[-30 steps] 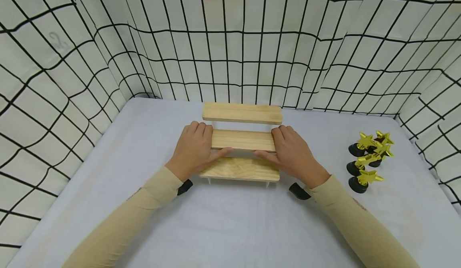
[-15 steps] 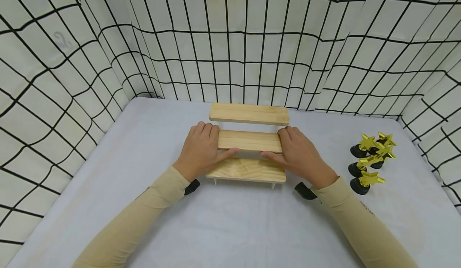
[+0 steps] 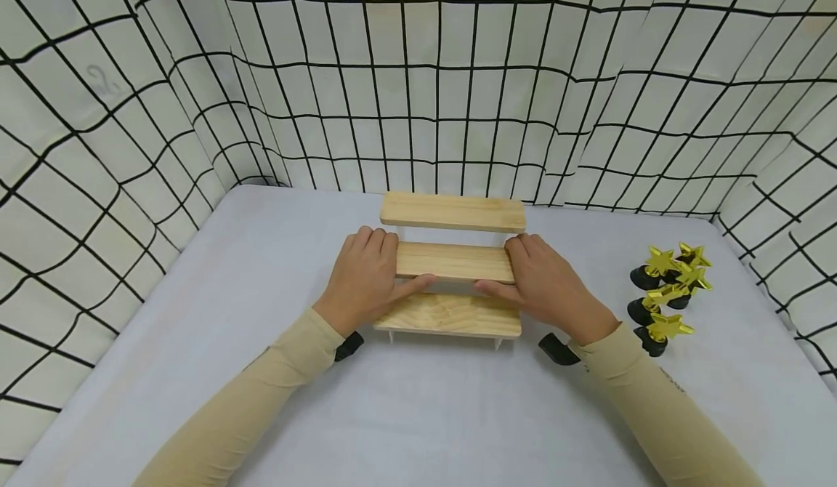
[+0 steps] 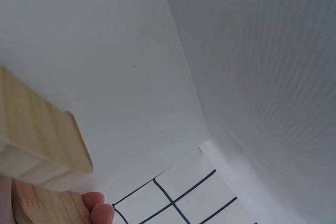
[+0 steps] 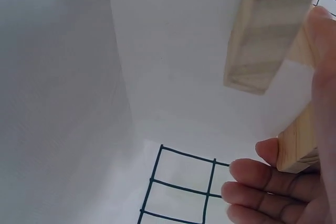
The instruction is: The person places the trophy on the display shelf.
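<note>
A three-tier wooden display stand stands on the white-covered table, with an upper board [image 3: 451, 212], a middle board [image 3: 451, 262] and a lower board [image 3: 451, 314]. My left hand [image 3: 362, 276] grips the middle board's left end, thumb along its front edge. At the opposite end my right hand [image 3: 546, 283] holds the same board in a mirrored way. In the left wrist view two fingertips [image 4: 100, 211] show beside the wood. Curled fingers [image 5: 262, 187] lie against a board end in the right wrist view. Most of the stand's supports are hidden.
Several gold star trophies [image 3: 667, 325] on black bases stand grouped at the table's right. A black wire grid [image 3: 438, 87] over white panels encloses the back and sides. The white tablecloth [image 3: 418, 414] stretches in front of the stand.
The stand has shifted slightly right, closer to the trophies, with both hands still gripping its middle board. The head view has also moved a little.
</note>
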Motion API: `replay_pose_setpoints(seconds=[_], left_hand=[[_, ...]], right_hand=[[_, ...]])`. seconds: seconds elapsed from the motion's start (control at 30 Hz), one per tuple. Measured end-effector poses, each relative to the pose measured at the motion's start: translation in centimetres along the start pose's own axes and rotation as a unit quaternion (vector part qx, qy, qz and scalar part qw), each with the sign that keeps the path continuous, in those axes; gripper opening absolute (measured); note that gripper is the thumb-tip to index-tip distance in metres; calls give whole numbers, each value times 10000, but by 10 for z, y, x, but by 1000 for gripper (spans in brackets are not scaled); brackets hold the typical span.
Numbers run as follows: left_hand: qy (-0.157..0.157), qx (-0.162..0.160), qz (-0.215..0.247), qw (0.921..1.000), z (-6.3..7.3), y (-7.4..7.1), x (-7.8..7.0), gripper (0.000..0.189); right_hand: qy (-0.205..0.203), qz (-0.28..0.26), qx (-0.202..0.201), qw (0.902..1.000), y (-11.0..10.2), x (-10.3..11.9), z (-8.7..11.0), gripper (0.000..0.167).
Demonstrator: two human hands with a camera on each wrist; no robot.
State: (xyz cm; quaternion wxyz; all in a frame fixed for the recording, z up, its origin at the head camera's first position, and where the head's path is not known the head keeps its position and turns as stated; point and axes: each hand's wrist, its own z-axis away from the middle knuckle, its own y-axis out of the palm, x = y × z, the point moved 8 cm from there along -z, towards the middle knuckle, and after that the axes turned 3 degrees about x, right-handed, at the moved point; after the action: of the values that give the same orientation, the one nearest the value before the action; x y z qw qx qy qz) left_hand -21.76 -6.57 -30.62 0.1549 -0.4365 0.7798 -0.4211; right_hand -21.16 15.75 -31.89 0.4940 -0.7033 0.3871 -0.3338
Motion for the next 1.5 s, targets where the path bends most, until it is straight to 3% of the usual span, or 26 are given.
replay_pose_setpoints(seconds=[0.27,0.43,0.6,0.8,1.0,1.17,1.5], left_hand=[[159,-122,-51,9998,-1,0,-7,77],[115,-60,-78,9999,-5,2,-8,81],[69,-52,-86,9999,-10,4,-13,98],[75,-130,-113,9998,-11,5,-15,92],[8,169,-21,9999,-12,6,-13,76],[59,488,209,9986,-12,6,-10,77],[220,549,61,9982,-14,7,-9,70]], right_hand=[[-311,56,-149,9994,1,-5,6,83],[-382,73,-242,9990,-1,-8,5,86],[-292,37,-229,9993,-3,-14,7,81],[-212,16,-185,9996,-2,-18,8,74],[-175,115,-113,9997,-7,-18,8,76],[-49,124,-23,9999,-15,-19,11,79],[87,161,-328,9993,-47,-25,26,71]])
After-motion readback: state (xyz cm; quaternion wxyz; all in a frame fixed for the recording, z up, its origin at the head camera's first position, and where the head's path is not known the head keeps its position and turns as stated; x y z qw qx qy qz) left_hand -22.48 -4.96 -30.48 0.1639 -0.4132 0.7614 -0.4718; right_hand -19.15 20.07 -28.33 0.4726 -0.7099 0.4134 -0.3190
